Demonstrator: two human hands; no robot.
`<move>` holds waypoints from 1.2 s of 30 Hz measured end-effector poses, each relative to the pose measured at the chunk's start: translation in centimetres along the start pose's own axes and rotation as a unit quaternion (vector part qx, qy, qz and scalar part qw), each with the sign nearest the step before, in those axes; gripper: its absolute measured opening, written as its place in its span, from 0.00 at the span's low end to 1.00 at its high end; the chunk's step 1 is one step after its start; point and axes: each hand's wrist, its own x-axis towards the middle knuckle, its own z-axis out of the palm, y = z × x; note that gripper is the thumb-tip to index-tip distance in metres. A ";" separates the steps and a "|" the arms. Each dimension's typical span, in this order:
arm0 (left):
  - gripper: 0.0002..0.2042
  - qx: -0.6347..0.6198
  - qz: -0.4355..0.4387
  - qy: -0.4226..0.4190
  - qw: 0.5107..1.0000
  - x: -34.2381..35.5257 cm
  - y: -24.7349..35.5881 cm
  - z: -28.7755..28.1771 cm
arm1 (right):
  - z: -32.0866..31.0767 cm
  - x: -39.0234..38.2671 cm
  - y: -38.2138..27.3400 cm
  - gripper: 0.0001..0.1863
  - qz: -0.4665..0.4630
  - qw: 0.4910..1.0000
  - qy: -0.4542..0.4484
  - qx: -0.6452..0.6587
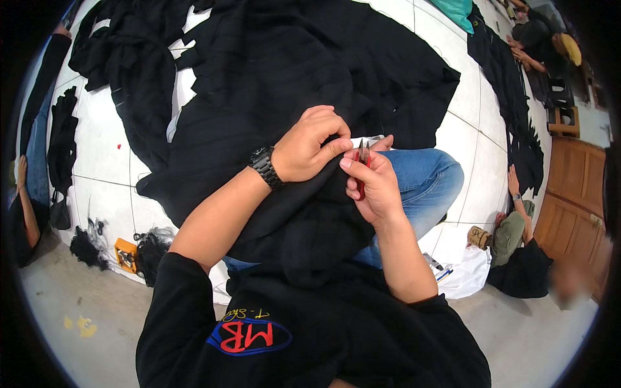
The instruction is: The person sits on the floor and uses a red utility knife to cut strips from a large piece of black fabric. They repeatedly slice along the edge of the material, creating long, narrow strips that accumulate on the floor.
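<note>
Both hands are close together over the lap, their thumbs side by side with only a narrow gap between them. Thumb and fingertips of the left hand [314, 145] come together in what looks like a pinch on the black cloth [239, 123], though the bit held is hidden. Fingers of the right hand [376, 184] are closed around small red-handled snips [361, 184].

What matters in space is the short gap between that pinch and the blades. The snips stand with their long axis pointing almost straight away from the body, tips forward and slightly parted, just to the right of the left fingertips and about level with them. The cutting end is therefore beside the pinch, not beneath it, and the left hand is the nearer one to whatever is pinched.

The cloth lies under both hands: bunched in the lap on the near side, seemingly running on forward and to the left over the white tile floor [469, 129]. Its folds by the hands slant from near left to far right, across the line of the blades. A knee in blue jeans [430, 178] rises just right of the right hand.
</note>
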 end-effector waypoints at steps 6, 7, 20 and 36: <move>0.07 0.005 0.006 -0.002 1.000 0.2 0.1 -0.2 | 0.6 -0.3 0.2 0.05 -0.006 0.998 0.020 0.064; 0.07 0.005 0.005 -0.003 1.000 0.2 0.1 -0.2 | 0.5 -0.3 0.2 0.05 -0.005 0.998 0.022 0.065; 0.14 0.006 -0.014 -0.101 0.995 0.3 0.6 -0.7 | -2.1 -0.1 0.3 0.03 -0.099 0.980 -0.009 0.170; 0.25 0.325 -0.066 -0.220 0.918 -4.3 4.0 0.9 | -8.5 -3.9 -4.3 0.04 -0.372 0.506 -0.067 -0.776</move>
